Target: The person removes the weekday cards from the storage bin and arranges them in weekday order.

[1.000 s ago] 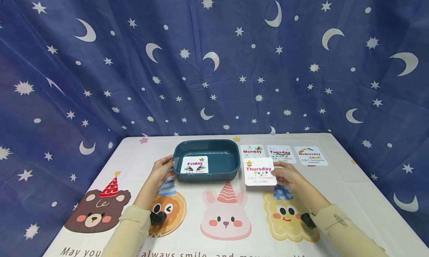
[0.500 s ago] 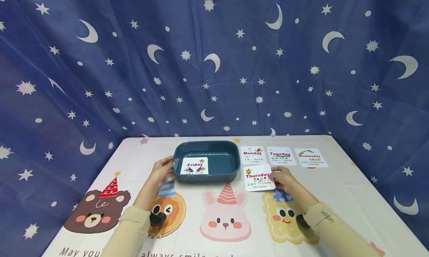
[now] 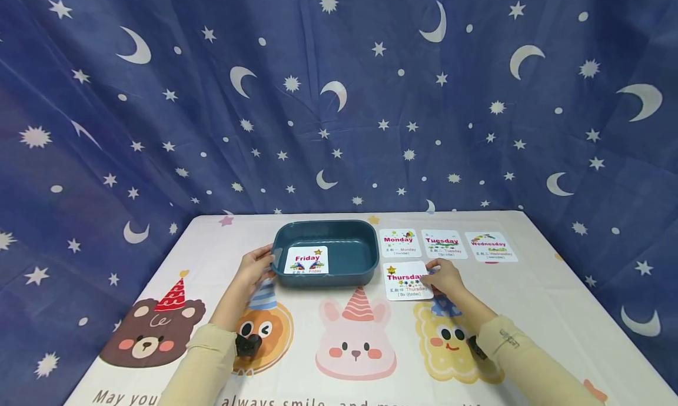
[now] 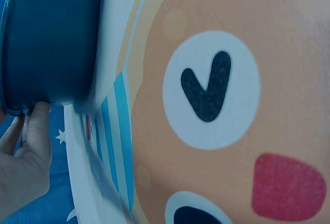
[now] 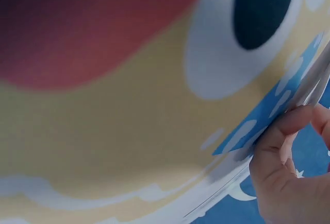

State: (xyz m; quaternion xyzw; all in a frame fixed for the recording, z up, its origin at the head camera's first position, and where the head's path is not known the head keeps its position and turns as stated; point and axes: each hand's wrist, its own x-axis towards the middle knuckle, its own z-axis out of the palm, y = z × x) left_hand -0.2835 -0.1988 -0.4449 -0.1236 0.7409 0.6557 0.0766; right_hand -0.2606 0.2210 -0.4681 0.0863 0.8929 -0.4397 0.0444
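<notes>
My left hand (image 3: 254,269) holds the left end of a dark teal plastic bin (image 3: 365,272), its fingers against the outer wall in the left wrist view. A square white "Friday" card (image 3: 307,260) lies inside the bin, toward the left. To the bin's right, a "Thursday" card (image 3: 404,290) lies about flat on the tablecloth. My right hand (image 3: 447,278) pinches that card by its right edge; the right wrist view shows the thumb and finger (image 5: 273,152) curled at the table surface. The card's underside is hidden.
Behind the Thursday card, "Monday" (image 3: 399,243), "Tuesday" (image 3: 444,245) and "Wednesday" (image 3: 491,246) cards lie in a row. The tablecloth (image 3: 561,329) bears printed cartoon figures. A blue curtain (image 3: 339,153) with moons and stars hangs behind the table.
My right hand has lowered the Thursday card toward me onto the table, uncovering the Monday card. My left hand has stayed at the bin.
</notes>
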